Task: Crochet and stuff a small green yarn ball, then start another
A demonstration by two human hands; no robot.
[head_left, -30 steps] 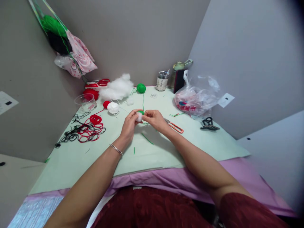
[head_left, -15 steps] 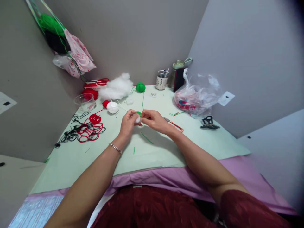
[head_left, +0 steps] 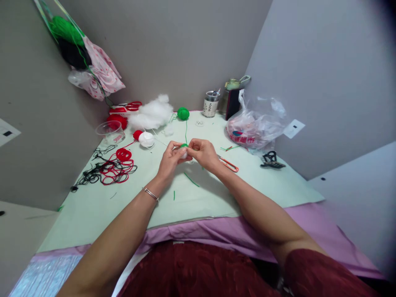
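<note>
here, below centre, we count two green snippets [head_left: 192, 180]; at frame centre, our left hand [head_left: 169, 160] and right hand [head_left: 204, 155] both pinch one green-and-white piece [head_left: 184, 145] between fingertips; beyond, upper centre, sits one green yarn ball [head_left: 183, 114].

Chinese print on a plastic bag [head_left: 261, 121] and a jar [head_left: 210, 103].
On the bag, right of the right hand [head_left: 203, 156] and farther back, red lettering [head_left: 246, 139] ends in 超市; the characters before it are creased and unclear. On the jar, beyond the same hand, dark characters run down a pale label [head_left: 210, 109], seemingly 三花茶. Red marks [head_left: 119, 138] on the clear cup [head_left: 108, 133], left of the left hand [head_left: 169, 160], are too small to read.
</note>
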